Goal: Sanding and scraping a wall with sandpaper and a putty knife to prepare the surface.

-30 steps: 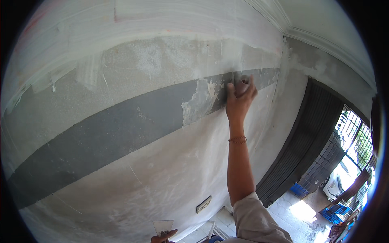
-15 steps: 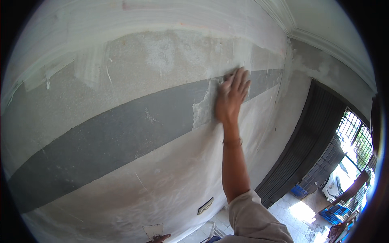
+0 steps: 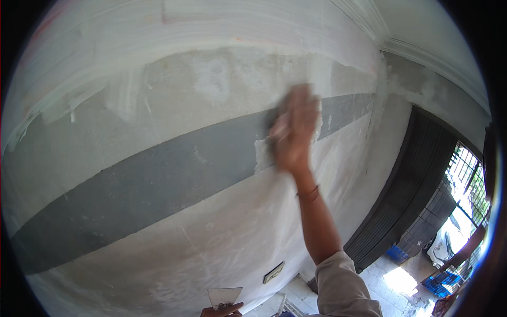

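Observation:
My right hand (image 3: 297,132) is raised against the painted wall (image 3: 232,216), over the dark grey band (image 3: 174,161) near a rough-edged pale patch (image 3: 261,155). Motion smears it, but its fingers look stretched upward and flat to the surface. I make out nothing in it, though whatever lies under the palm is hidden. Low in the picture, my left hand (image 3: 226,310) is partly cut off by the lower edge. Its fingers close around a putty knife (image 3: 225,296), whose pale, wide blade points up.
A wall switch plate (image 3: 273,272) sits low on the wall. To the right stand a dark ribbed shutter (image 3: 393,185) and a barred opening (image 3: 467,174), with a white vehicle (image 3: 449,238) beyond. Blue items (image 3: 442,283) rest near the tiled floor (image 3: 376,285). Ceiling moulding (image 3: 417,53) runs overhead.
My right hand has shifted slightly left and down across the grey band. My left hand and the putty knife have come further into view, up and to the right. The view has tilted slightly.

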{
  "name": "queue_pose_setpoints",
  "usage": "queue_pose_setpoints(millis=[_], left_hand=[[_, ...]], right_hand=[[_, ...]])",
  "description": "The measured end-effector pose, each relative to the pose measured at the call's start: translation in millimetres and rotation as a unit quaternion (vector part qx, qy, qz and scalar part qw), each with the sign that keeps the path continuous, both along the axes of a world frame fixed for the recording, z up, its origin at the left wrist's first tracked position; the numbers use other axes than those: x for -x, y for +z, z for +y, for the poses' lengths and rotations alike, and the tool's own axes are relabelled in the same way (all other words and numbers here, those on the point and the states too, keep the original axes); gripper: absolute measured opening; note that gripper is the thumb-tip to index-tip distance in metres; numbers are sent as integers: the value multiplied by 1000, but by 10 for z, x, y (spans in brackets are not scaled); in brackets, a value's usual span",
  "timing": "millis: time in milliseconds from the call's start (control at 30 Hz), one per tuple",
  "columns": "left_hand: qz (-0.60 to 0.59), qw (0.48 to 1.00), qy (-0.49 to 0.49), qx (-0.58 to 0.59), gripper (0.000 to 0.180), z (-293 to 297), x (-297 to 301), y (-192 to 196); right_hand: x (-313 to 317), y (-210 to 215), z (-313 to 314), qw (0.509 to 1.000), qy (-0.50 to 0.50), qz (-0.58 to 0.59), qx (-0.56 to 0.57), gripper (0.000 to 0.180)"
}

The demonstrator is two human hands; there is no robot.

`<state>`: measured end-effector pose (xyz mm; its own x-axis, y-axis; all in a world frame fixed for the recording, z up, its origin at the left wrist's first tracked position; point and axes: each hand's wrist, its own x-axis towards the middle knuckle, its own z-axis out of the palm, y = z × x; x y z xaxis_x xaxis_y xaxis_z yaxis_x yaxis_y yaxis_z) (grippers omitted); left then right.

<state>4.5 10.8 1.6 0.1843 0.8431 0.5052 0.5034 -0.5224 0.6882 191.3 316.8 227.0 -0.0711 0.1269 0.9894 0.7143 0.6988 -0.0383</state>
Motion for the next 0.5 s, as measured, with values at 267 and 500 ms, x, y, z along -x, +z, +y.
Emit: queue_pose_setpoints(millis=[267, 500], left_hand=[[-22, 999, 2, 50, 27, -8, -83, -27], [-53, 994, 75, 52, 27, -309, 84, -110]], right_hand=[[435, -6, -491, 995, -13, -94, -11, 85], [1131, -714, -915, 994, 95, -49, 33, 83]])
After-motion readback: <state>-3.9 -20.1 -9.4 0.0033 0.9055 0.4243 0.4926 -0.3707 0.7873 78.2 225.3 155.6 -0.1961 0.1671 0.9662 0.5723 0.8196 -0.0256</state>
